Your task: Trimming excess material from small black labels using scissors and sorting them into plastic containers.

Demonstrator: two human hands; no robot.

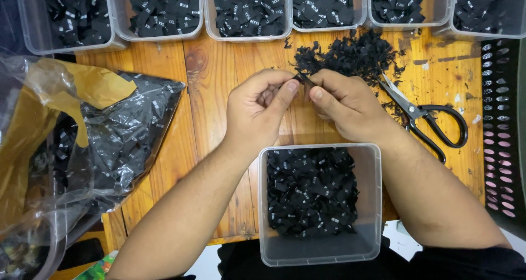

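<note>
Wooden table (pixel 219 94) | both hands' fingers (pixel 285 94) pinch black label (pixel 300 78), seemingly

Small black label (pixel 300 78) mostly hidden between fingertips (pixel 286 91); top row of tubs (pixel 247 37) cropped by edge.

Wooden table (pixel 219 83) carries clear tubs (pixel 319 203), scissors (pixel 433 118), black scraps (pixel 350 53).

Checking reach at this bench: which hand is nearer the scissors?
The right hand is nearer: the scissors lie just to its right on the wooden table. The left hand is farther off, beyond the right one.
</note>
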